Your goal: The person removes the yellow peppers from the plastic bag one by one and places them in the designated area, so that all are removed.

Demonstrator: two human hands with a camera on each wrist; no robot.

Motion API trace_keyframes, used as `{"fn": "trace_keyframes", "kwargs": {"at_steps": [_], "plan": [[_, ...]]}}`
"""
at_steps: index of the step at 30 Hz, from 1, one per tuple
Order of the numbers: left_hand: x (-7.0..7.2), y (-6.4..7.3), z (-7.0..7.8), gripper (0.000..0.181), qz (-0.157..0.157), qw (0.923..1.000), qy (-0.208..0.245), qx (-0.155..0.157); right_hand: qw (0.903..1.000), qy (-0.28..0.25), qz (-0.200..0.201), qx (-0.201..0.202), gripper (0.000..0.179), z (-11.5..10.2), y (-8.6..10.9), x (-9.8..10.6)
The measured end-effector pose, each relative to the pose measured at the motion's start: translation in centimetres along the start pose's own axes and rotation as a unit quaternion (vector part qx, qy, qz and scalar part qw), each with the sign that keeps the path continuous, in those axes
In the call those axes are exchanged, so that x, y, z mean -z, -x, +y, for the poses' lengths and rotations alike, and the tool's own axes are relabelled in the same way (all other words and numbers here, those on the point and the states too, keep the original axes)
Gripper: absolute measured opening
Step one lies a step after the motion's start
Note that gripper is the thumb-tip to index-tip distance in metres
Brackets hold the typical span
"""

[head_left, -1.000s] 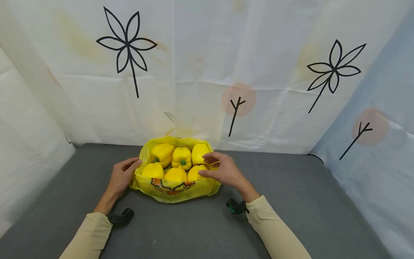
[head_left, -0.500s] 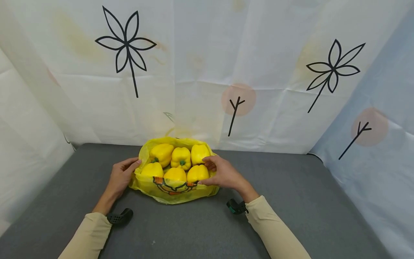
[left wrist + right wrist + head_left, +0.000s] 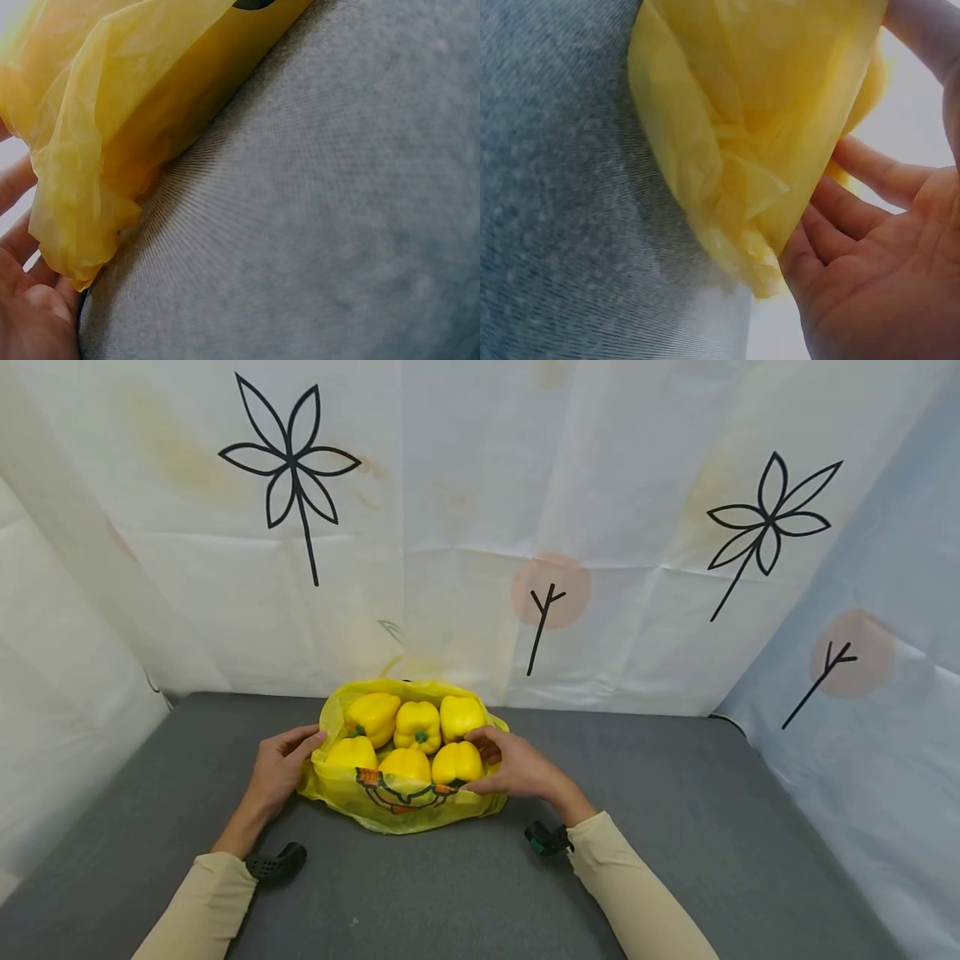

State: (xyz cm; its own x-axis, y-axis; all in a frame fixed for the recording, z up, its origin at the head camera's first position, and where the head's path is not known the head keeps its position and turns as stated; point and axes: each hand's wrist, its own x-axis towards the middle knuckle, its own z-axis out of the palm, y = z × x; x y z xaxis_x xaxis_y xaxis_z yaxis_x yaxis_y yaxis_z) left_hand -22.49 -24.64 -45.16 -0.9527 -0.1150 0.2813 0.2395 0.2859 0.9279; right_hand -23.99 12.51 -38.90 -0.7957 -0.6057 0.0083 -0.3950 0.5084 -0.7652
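A crumpled, translucent yellow plastic bag (image 3: pixel 337 785) sat just below centre frame on a dark grey table (image 3: pixel 405 893), six glossy yellow bell peppers (image 3: pixel 417 724) inside. At its left, the left hand (image 3: pixel 277 768) gripped the rim; at its right, the right hand (image 3: pixel 521 767), partly spread, curved round the side, grasping it.

Dark grey, matte flat tabletop (image 3: pixel 420 893) | behind it, creased white cloth backdrop (image 3: pixel 450 460) | on backdrop: black-outlined six-petal flower print (image 3: pixel 291 462), upper left; matching flower print (image 3: pixel 769 518), upper right; pale pink disc print (image 3: pixel 570 597) with black twig, lower, between | right: bluish-white cloth side panel (image 3: pixel 907 552), second pink disc (image 3: pixel 873 647)
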Motion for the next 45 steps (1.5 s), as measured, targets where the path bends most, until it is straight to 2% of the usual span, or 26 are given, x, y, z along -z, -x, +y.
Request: {"fn": "trace_keyframes", "kwargs": {"at_steps": [6, 12, 22, 27, 33, 45], "plan": [[0.1, 0.0, 0.0, 0.044, -0.002, 1.0000, -0.003, -0.002, 0.9995, 0.005, -0.011, 0.029, 0.071, 0.7, -0.4, -0.2], [0.0, -0.1, -0.1, 0.044, 0.000, 1.0000, 0.001, 0.001, 0.9994, -0.012, -0.017, 0.027, 0.069, 1.1, -0.6, -0.4], [0.0, 0.0, 0.2, 0.042, 0.000, 1.0000, -0.002, 0.006, 0.9989, -0.027, 0.020, 0.033, 0.067, 1.4, -0.6, -0.4], [0.0, -0.1, 0.2, 0.042, -0.001, 1.0000, -0.007, 0.005, 0.9975, -0.061, 0.033, 0.014, 0.071, 1.1, -0.5, -0.1], [0.1, -0.1, 0.2, 0.043, -0.003, 0.9999, -0.012, 0.008, 0.9927, -0.117, 0.029, 0.001, 0.077, 0.9, -0.1, 0.7], [0.1, 0.0, 0.2, 0.044, -0.009, 0.9999, -0.008, 0.007, 0.9814, -0.184, 0.051, 0.018, 0.078, 0.2, 0.5, 2.6]]}}
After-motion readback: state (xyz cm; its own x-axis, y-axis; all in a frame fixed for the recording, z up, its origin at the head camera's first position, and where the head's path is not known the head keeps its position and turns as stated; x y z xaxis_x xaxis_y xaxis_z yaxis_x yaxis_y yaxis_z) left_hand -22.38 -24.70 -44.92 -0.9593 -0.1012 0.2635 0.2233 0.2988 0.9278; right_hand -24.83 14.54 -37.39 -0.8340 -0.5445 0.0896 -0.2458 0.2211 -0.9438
